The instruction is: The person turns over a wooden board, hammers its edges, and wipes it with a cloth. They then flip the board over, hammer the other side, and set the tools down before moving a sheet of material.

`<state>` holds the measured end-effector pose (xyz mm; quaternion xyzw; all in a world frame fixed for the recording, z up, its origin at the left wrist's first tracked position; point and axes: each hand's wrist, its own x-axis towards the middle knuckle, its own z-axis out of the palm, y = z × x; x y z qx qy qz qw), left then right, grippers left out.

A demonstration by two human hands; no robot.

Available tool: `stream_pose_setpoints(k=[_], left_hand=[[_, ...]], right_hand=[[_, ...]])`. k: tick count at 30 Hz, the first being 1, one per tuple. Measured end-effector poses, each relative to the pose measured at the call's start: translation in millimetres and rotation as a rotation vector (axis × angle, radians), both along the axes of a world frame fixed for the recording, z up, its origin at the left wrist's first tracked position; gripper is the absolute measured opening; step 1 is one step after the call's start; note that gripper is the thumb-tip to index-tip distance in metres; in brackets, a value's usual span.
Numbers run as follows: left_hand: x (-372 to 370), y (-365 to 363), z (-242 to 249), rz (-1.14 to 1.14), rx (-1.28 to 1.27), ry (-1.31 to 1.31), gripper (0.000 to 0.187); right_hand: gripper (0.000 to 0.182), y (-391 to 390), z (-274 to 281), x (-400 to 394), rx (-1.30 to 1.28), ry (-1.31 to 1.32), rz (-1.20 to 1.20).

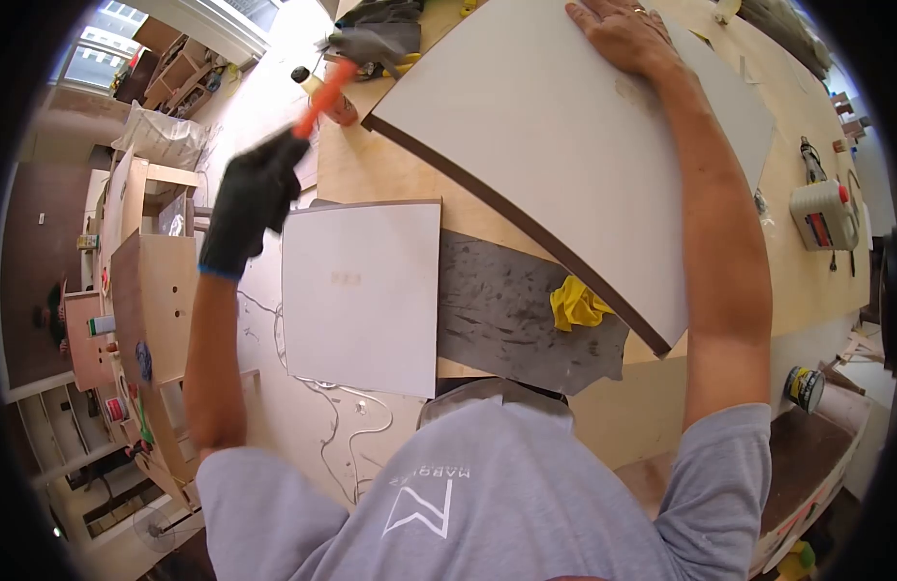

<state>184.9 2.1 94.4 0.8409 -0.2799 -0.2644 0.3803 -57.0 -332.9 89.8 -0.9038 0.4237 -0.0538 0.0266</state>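
My left hand (255,194), in a black glove with a blue cuff, is closed around the orange handle of a hammer (322,100). The hammer is raised at the upper left, and its dark head is smeared by motion. A large white panel (545,126) with a curved, dark brown edge (516,218) lies on the wooden table (356,165). My bare right hand (624,37) rests flat on the panel's far part, fingers stretched out. A smaller white panel (366,290) lies nearer me, left of a grey sheet (497,300) with dark marks.
A crumpled yellow cloth (576,304) lies by the curved edge. Behind the hammer stands a bottle (344,112). At the right are a white jug (823,218) with a red cap and a tin (805,388). Wooden cabinets (163,290) stand left; cables (356,436) cross the floor.
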Motion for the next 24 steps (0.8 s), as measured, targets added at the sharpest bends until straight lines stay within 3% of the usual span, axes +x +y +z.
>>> stream_pose_setpoints(k=[2, 5, 8, 12, 14, 18, 20, 24], left_hand=[[-4, 10, 4, -0.03, 0.047, 0.015, 0.044], [2, 14, -3, 0.096, -0.093, 0.026, 0.047], [-12, 26, 9, -0.009, 0.032, 0.063, 0.047], [-5, 31, 2, 0.048, -0.04, 0.039, 0.045], [-15, 37, 13, -0.001, 0.063, 0.051, 0.045], [-8, 45, 3, 0.075, -0.048, 0.05, 0.046], [-17, 53, 12, 0.0, 0.089, 0.036, 0.045], [-14, 56, 3, 0.103, -0.021, 0.056, 0.047]], right_hand=[[0.057, -1, -4, 1, -0.007, 0.003, 0.017], [0.058, 5, 1, 3, 0.041, 0.004, -0.026], [0.058, -2, -2, 2, -0.004, 0.03, -0.012], [0.058, 2, -2, 2, 0.02, 0.021, 0.0], [0.058, -2, -4, 1, 0.006, 0.036, 0.007], [0.059, -3, -7, 1, -0.011, 0.067, 0.025], [0.058, -3, -3, 1, 0.004, 0.047, 0.004], [0.059, 2, -3, -1, 0.038, 0.008, 0.006]])
